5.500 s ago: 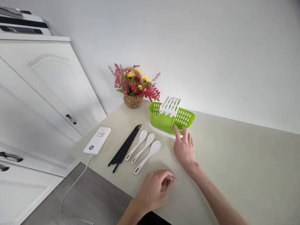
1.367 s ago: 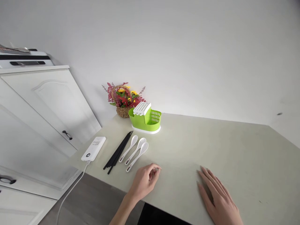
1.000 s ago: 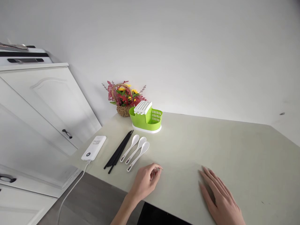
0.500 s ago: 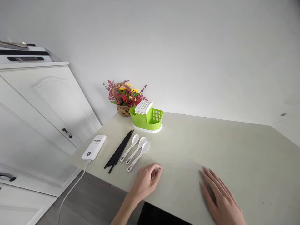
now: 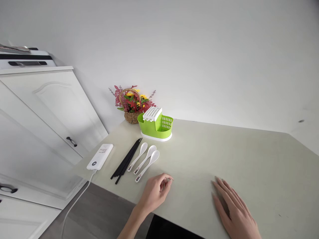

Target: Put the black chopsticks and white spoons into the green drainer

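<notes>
A person's left hand [image 5: 155, 193] is resting at the near edge of a pale green-grey table [image 5: 224, 152], its fingers loosely curled inward around nothing, while the right hand [image 5: 233, 209] is lying flat, palm down, with fingers stretched out and gripping nothing, well apart from the left. Lying just beyond the left hand are 3 white spoons [image 5: 144, 161], side by side with their bowls pointing away and their handles angling back toward the curled knuckles; the nearest handle is sitting close to the hand but not touching it. Just to the left of the spoons, a bundle of black chopsticks [image 5: 126, 161] is lying at the same slant, and farther left a white power bank [image 5: 100, 156] is sitting near the table's corner with its cable [image 5: 74, 202] trailing off the edge. Farther back, a green cutlery holder [image 5: 156, 124] with a white slotted insert is standing on a white base, just in front of a wicker flower basket [image 5: 132, 104] by the wall, with white cabinets [image 5: 50, 116] at left. Judging from the layout, a careless sweep of the left hand could be knocking the smooth spoons askew or rolling the chopsticks toward the near edge, and a snag on the hanging cable could be dragging the power bank off the corner.
</notes>
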Motion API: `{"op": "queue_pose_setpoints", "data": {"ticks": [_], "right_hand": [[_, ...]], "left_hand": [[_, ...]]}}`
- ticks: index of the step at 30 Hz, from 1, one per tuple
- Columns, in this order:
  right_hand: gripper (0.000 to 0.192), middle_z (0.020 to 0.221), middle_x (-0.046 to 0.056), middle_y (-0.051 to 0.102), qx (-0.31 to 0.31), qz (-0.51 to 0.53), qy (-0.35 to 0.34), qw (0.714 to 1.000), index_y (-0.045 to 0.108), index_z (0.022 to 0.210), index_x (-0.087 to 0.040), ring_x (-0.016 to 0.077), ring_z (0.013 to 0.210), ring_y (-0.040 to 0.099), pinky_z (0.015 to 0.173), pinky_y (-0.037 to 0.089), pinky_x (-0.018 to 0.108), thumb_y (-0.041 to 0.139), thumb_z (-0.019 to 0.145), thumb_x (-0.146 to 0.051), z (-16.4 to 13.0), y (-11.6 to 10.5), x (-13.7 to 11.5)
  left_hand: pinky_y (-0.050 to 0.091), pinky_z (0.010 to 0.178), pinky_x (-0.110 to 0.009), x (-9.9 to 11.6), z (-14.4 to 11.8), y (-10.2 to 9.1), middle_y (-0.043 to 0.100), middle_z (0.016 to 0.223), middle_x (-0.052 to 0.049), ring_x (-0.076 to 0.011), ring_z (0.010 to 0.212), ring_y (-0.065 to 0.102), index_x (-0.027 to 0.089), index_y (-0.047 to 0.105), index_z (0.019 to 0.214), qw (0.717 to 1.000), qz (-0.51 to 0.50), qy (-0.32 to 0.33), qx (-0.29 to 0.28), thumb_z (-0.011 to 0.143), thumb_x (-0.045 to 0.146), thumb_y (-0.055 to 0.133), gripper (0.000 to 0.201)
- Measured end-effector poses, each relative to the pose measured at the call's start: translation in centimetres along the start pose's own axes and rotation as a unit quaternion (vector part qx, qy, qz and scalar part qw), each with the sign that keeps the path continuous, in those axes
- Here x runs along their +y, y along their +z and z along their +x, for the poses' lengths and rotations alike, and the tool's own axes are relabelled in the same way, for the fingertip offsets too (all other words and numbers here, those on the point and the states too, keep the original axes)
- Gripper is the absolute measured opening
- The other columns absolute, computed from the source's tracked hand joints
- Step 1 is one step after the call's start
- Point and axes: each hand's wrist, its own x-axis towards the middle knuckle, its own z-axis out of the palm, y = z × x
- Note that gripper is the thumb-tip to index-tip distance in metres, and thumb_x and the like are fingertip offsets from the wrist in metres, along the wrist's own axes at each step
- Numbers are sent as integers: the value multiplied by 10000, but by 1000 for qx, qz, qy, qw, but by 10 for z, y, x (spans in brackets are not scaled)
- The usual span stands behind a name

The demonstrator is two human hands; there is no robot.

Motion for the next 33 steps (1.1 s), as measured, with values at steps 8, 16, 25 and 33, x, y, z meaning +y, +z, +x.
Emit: {"op": "queue_pose_setpoints", "data": {"ticks": [8,16,25,33], "right_hand": [[574,1623,-39,419,0,4,2,1000,425,1570,-350,286,1479,424,1151,473,525,413,1022,-519,-1,0,-2],[591,1630,-54,402,-11,14,13,1000,391,1585,-366,282,1492,402,1155,467,536,404,1021,-540,-1,0,-2],[598,1634,-37,396,-15,10,4,1000,384,1592,-354,293,1489,405,1152,468,541,422,1019,-522,-1,3,3],[587,1632,-41,400,-9,8,6,1000,398,1584,-349,284,1491,404,1158,463,535,420,1022,-518,-1,1,0]], "left_hand": [[403,577,-236,1,1,1,665,737,7,-129,600,537,235,673,1036,1000,2,2,7,1039,409,448,285],[408,589,-239,0,0,0,664,750,1,-132,614,532,235,671,1040,1000,-5,3,6,1039,410,441,289],[396,592,-243,0,1,0,652,740,5,-133,612,524,238,659,1039,1000,-3,3,7,1043,401,434,278],[391,590,-239,-1,0,1,654,750,10,-128,617,521,235,655,1041,1000,-2,3,7,1044,383,443,258]]}}
